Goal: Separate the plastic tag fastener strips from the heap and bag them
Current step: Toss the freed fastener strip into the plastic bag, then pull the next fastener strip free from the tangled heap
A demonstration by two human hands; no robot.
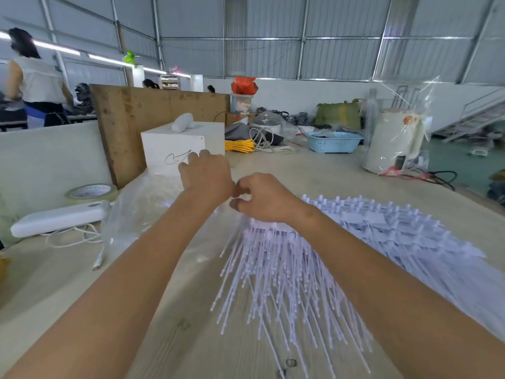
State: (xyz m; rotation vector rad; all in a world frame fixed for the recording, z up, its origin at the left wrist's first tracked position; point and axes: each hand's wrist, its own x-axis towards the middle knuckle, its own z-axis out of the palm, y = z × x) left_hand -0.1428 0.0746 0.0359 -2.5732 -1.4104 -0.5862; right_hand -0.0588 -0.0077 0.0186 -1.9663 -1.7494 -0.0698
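Clear bag (136, 212) holding strips, right hand (262, 198) pinching one — left hand (206, 177) grip unclear

Heap of fastener strips (314, 255) on the table (136, 310) at centre-right, plastic bag (136, 212) to its left, tape roll (88, 191) further left, box (180, 149) behind the bag, basket (332, 142) far behind the heap.
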